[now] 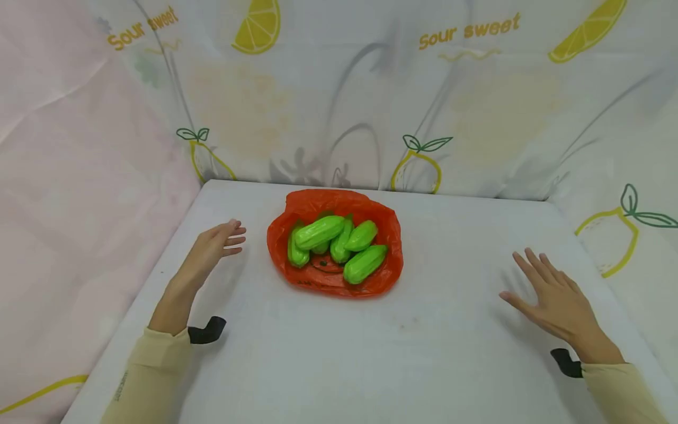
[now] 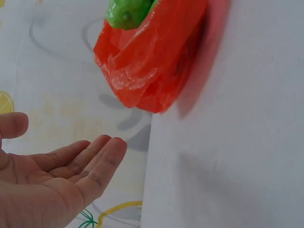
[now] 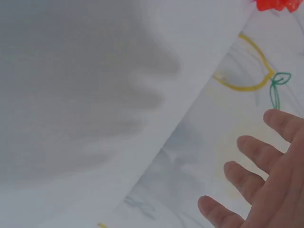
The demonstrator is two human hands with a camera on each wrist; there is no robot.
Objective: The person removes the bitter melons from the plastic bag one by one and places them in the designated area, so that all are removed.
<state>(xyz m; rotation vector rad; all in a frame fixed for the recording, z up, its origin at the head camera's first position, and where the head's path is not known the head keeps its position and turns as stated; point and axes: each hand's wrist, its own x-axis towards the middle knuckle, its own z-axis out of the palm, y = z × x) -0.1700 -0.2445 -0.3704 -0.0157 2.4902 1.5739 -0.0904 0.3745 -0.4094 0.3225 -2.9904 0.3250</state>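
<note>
On the far half of the white table [image 1: 434, 347], we find green gourds [image 1: 365, 264] in an opened red plastic bag [image 1: 339, 201]. Left of it, the empty left hand [image 1: 209, 247] extends slightly parted fingers; well right, the empty right hand [image 1: 558, 303] spreads its own. We judge contact pending; any grasp calls for inward reach.

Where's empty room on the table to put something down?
The white table has a big bare patch in front of the red bag, and another between the bag and the right hand. The gap from bag to left hand is narrower. Inside the bag, green vegetables crowd together.
</note>
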